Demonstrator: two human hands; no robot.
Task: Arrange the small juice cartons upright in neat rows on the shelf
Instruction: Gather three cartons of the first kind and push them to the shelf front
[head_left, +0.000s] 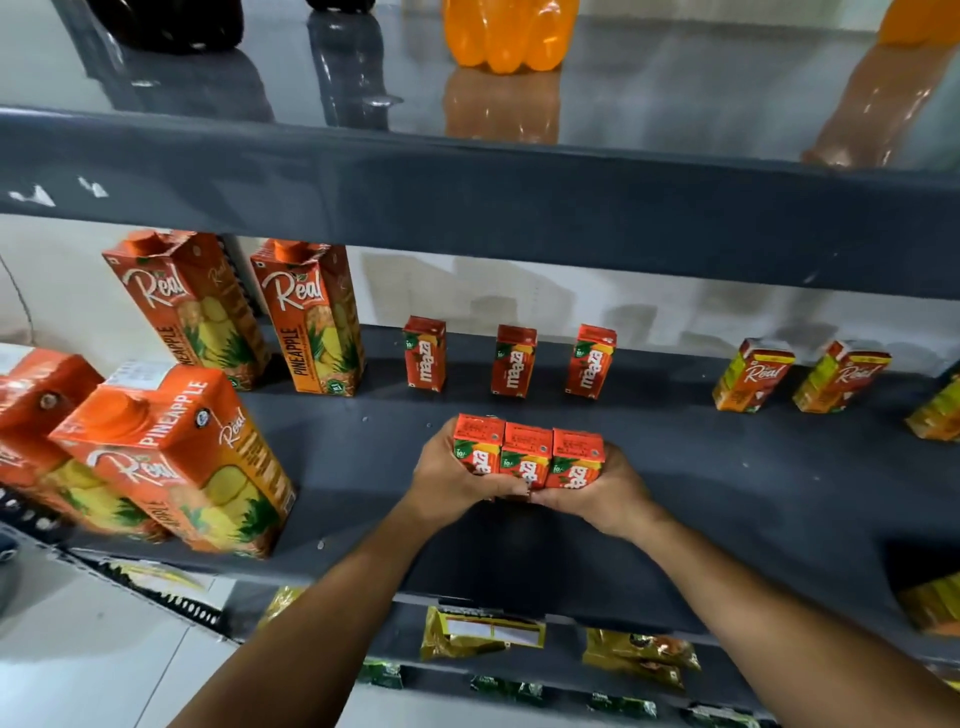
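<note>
Three small red Maaza cartons (527, 449) stand pressed side by side between my hands over the dark grey shelf (727, 493). My left hand (447, 480) grips the left end of the trio and my right hand (597, 486) grips the right end. Whether their bases touch the shelf is hidden by my fingers. Behind them, three more Maaza cartons stand upright in a spaced row at the back: one at the left (425, 353), one in the middle (514, 360), one at the right (591, 361).
Tall Real pineapple cartons (171, 457) crowd the shelf's left side, two more (311, 317) at the back. Small Real cartons (753, 374) stand at the back right. The upper shelf (467, 192) overhangs, holding orange bottles (506, 31). Snack packets (483, 631) hang below.
</note>
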